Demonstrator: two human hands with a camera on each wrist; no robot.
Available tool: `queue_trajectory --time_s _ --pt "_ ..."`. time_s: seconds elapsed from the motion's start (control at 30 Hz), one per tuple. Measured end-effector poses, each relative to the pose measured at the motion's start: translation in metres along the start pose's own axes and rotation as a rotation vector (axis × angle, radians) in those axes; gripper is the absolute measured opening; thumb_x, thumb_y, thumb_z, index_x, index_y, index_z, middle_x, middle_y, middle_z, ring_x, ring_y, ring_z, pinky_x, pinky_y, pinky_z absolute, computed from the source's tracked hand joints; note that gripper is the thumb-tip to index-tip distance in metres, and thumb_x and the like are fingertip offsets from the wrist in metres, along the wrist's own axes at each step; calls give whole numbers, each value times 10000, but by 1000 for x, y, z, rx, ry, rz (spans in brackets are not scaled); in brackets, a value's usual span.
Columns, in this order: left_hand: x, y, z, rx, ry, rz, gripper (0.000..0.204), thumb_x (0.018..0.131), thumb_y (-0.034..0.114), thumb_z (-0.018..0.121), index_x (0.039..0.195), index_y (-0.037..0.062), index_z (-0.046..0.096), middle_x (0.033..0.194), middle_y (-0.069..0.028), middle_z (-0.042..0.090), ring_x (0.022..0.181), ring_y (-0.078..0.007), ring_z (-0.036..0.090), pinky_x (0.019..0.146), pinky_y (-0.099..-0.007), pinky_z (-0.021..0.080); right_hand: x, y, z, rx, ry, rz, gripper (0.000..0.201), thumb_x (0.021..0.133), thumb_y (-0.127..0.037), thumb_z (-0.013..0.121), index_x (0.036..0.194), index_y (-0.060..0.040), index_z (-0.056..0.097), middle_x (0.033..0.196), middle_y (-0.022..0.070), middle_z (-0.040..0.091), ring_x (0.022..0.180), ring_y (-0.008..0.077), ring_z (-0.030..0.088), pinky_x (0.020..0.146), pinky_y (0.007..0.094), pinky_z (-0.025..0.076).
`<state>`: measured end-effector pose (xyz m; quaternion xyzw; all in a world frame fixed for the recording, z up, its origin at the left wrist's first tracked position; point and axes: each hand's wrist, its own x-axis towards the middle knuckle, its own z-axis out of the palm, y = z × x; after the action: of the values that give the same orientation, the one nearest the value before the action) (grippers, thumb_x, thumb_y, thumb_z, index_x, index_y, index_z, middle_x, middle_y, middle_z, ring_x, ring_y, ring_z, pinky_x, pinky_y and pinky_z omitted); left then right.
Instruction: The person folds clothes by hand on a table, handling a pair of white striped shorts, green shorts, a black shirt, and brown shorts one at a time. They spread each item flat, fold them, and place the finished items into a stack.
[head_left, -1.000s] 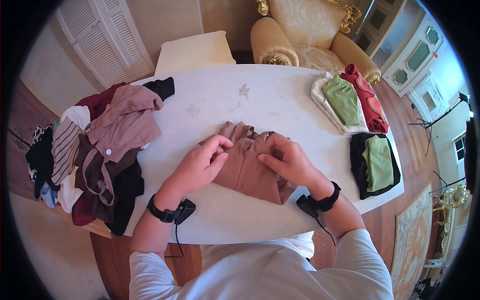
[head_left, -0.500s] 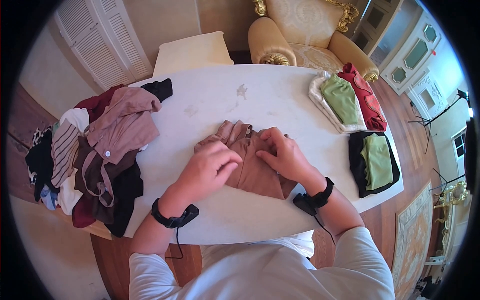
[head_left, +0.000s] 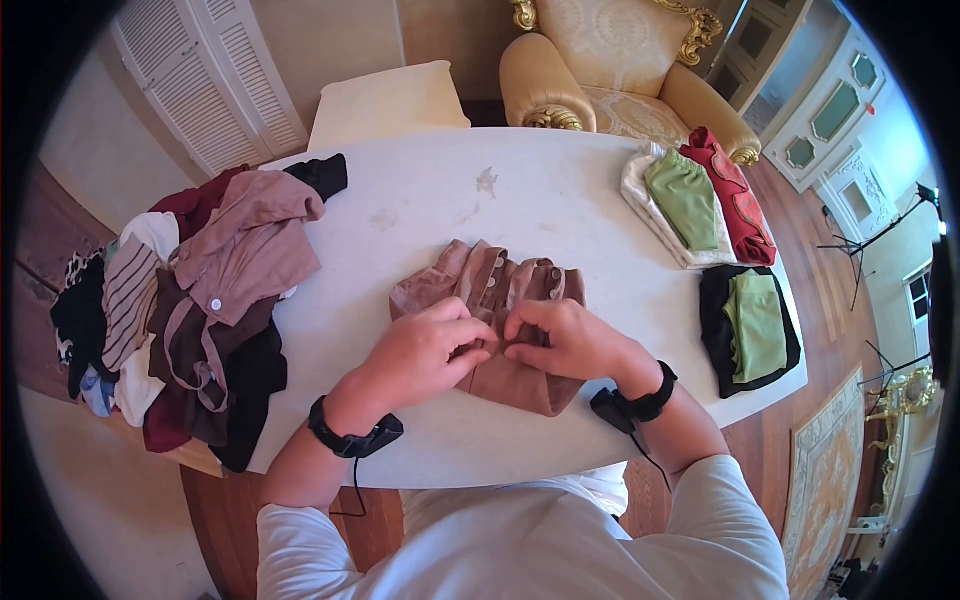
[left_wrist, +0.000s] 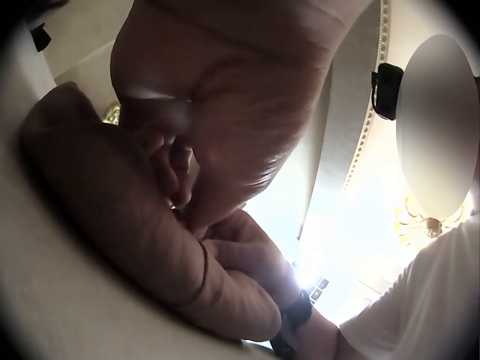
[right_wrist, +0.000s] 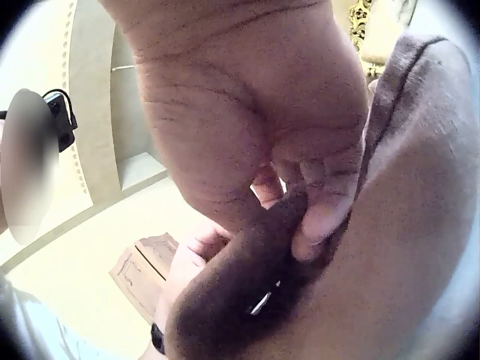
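A brown garment with pale buttons [head_left: 440, 278] lies bunched on the white table [head_left: 430, 440], right in front of the person. Its upper edge is gathered in folds, and small round buttons show there. The left hand [head_left: 425, 350] pinches the cloth near the garment's middle with curled fingers. Close beside it, the right hand [head_left: 575, 345] grips the same area, the fingertips of both hands almost meeting. In the right wrist view, fingers of the right hand [right_wrist: 255, 112] press into a fold of the garment [right_wrist: 420, 217]. Both palms partly hide the pinched cloth.
A loose heap of clothes [head_left: 245, 235] covers the table's left end. Folded clothes lie at the right: a green garment [head_left: 685, 205] on white cloth, a red one [head_left: 735, 200], and another green piece [head_left: 757, 325] on black. A gold armchair [head_left: 620, 70] stands behind the table.
Both hands have come nearer the body and closer together, onto the garment's middle. Before, they were at its upper part, and the left hand lifted off it. More of the buttoned edge now shows.
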<state>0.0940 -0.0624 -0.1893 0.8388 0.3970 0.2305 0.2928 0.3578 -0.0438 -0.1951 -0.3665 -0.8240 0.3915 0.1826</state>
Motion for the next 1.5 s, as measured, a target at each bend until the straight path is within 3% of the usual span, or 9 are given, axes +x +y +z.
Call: queue_trajectory --time_s 0.3,0.4,0.8,0.9,0.93,1.03,1.13,1.27,1.5 --pt "-2 -10 3 58 -118 61 255 884 165 806 1124 88 765 1027 -99 644 914 -291 697 813 -410 561 -6 -10 -3 -225 166 -110 162 876 -136 763 1014 -74 706 968 137 667 900 350 693 765 450 546" --pt "-2 -10 3 39 -114 17 305 863 168 826 1140 80 731 1067 -104 648 943 -296 701 836 -402 566 -7 -10 0 -262 -40 -68 188 869 -123 783 1042 -75 727 995 128 649 894 316 700 757 403 555" --pt "-6 -11 -2 133 -56 64 426 807 125 835 1193 65 665 1142 -112 599 1075 -336 630 927 -430 531 -13 -34 -20 -10 -216 85 337 824 -120 826 1142 -60 732 1066 102 668 972 318 688 884 426 566" --pt "-4 -20 -7 239 67 135 365 803 29 769 1155 58 675 1133 -112 598 1082 -339 621 922 -427 527 -15 -29 -2 -161 -192 -313 426 812 -125 832 1218 -57 721 1207 120 669 1104 342 647 1004 429 532" --pt "-3 -23 -8 297 115 161 347 801 -3 746 1136 56 680 1128 -112 598 1083 -339 619 919 -426 526 -16 -39 -1 -162 -257 -260 490 805 -134 839 1265 -35 701 1310 134 653 1210 356 599 1068 440 495" --pt "-1 -29 -11 366 203 138 288 799 -56 699 1067 46 688 1118 -110 602 1084 -334 618 917 -424 526 -14 -31 17 -237 -179 -390 483 805 -109 819 1262 -26 690 1250 163 666 1178 375 621 1038 449 510" --pt "-2 -26 -16 259 51 59 242 799 -56 695 1024 32 684 1104 -102 608 1096 -331 615 927 -417 525 -13 -29 11 21 -131 -281 441 838 -96 790 1260 -26 683 1259 176 669 1149 384 632 1023 455 522" --pt "-5 -12 -16 49 -114 23 296 779 -77 669 1054 31 675 1144 -112 599 1116 -334 612 951 -415 522 -4 -21 -7 -132 156 -234 382 882 -46 726 1262 -38 685 1355 160 659 1259 393 603 1051 457 515" --pt "-8 -20 -7 172 -41 153 463 707 -103 675 1150 18 624 1268 -155 539 1278 -369 547 1066 -431 483 -5 -9 -1 -544 184 -281 451 806 55 665 1235 -76 716 1423 129 640 1355 399 532 1102 503 482"
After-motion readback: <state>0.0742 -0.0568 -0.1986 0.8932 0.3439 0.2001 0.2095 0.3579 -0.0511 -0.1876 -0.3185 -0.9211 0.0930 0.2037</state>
